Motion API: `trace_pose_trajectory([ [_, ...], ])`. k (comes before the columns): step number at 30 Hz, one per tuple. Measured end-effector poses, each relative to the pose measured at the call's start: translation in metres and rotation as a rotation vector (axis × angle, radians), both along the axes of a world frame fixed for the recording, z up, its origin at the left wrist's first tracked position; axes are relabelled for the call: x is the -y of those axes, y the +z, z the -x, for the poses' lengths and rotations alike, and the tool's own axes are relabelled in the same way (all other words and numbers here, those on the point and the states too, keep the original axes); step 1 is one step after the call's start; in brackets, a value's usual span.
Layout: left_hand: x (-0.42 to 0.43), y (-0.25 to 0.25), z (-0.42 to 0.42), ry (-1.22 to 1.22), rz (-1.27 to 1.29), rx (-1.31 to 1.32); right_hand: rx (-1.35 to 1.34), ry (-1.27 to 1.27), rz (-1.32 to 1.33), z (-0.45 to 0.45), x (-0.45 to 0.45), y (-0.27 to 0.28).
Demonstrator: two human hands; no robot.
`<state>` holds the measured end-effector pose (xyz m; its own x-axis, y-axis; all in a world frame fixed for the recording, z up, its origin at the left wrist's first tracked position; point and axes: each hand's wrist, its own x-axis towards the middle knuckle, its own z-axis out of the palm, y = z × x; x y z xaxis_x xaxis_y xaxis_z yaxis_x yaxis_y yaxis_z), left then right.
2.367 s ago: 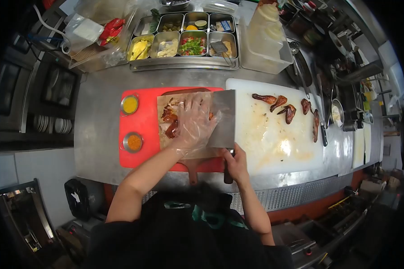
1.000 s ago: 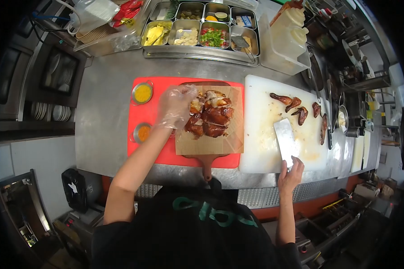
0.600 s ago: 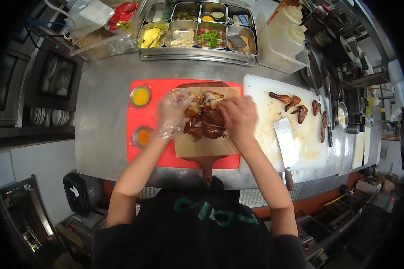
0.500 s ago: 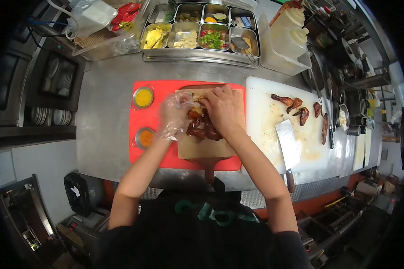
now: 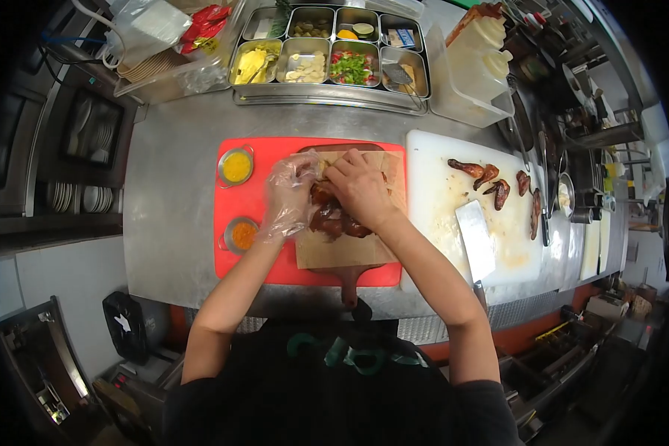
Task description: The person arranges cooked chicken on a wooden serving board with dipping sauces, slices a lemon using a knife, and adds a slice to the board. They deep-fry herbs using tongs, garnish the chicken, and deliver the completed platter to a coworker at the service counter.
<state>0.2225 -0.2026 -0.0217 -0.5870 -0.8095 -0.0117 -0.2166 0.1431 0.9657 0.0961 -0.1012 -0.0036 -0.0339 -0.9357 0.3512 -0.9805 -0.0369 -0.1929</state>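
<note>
Browned pieces of roast chicken (image 5: 336, 223) lie in a pile on brown paper (image 5: 334, 257). The paper covers a wooden paddle board (image 5: 349, 286) on a red cutting board (image 5: 239, 205). My left hand (image 5: 288, 192), in a clear plastic glove, is closed against the pile's left side. Bare, my right hand (image 5: 361, 190) curls over the top of the pile, its fingertips close to the left hand's. Both hands grip the chicken; the pieces under the fingers are largely hidden.
Two small metal cups, one of yellow sauce (image 5: 237, 167) and one of orange sauce (image 5: 242, 235), stand left. At right, a white cutting board (image 5: 442, 152) bears several chicken pieces (image 5: 501, 193) and a cleaver (image 5: 476, 238). Metal topping pans (image 5: 331, 85) and a bottle bin (image 5: 464, 104) stand behind.
My right hand has shifted slightly left and down over the chicken, its fingers nearer my left hand. The left hand stays at the pile's left side. The view has shifted slightly.
</note>
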Motion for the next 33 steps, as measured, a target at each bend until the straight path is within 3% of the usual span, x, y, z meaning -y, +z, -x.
trace_pose_trajectory([
  [6, -0.005, 0.002, 0.009, -0.083, 0.135, 0.011, 0.12, -0.175, 0.094, 0.014, -0.005, 0.014],
  [8, -0.005, 0.004, 0.008, -0.089, 0.29, 0.032, 0.215, -0.267, 0.197, 0.024, -0.014, 0.022],
  [10, 0.003, -0.007, 0.006, -0.163, 0.449, 0.053, 0.245, -0.338, 0.242, 0.03, -0.04, 0.036],
  [12, 0.01, -0.011, 0.007, -0.228, 0.403, 0.097, 0.254, -0.427, 0.288, 0.04, -0.085, 0.047],
  [13, 0.004, 0.014, 0.007, -0.214, 0.558, 0.171, 0.239, -0.48, 0.323, 0.048, -0.114, 0.046],
  [15, 0.009, 0.017, 0.009, -0.183, 0.473, 0.057, 0.21, -0.631, 0.356, 0.063, -0.176, 0.045],
  [16, -0.004, 0.047, 0.016, -0.075, 0.524, 0.1, 0.193, -0.732, 0.356, 0.074, -0.21, 0.044],
  [18, -0.032, 0.086, 0.031, 0.101, 0.798, 0.132, 0.309, -0.965, 0.365, 0.098, -0.281, 0.031],
  [20, -0.062, 0.116, 0.053, 0.014, 0.795, 0.102, 0.288, -1.145, 0.257, 0.117, -0.336, 0.025],
  [23, -0.117, 0.129, 0.1, -0.226, 0.791, 0.095, 0.176, -1.134, 0.149, 0.14, -0.391, 0.006],
  [24, -0.141, 0.125, 0.123, -0.291, 0.711, 0.047, 0.183, -1.147, 0.16, 0.144, -0.397, 0.008],
  [26, -0.175, 0.101, 0.163, -0.486, 0.814, 0.183, 0.316, -1.211, 0.226, 0.151, -0.403, 0.018],
  [28, -0.209, 0.087, 0.205, -0.625, 0.966, 0.14, 0.368, -1.251, 0.254, 0.164, -0.426, 0.012],
  [30, -0.228, 0.026, 0.246, -0.664, 0.831, 0.14, 0.334, -1.324, 0.188, 0.176, -0.449, 0.008],
  [31, -0.24, 0.016, 0.257, -0.67, 0.836, 0.136, 0.334, -1.331, 0.194, 0.182, -0.457, 0.01],
  [33, -0.261, 0.01, 0.277, -0.526, 0.858, 0.383, 0.345, -1.376, 0.191, 0.197, -0.467, 0.013],
])
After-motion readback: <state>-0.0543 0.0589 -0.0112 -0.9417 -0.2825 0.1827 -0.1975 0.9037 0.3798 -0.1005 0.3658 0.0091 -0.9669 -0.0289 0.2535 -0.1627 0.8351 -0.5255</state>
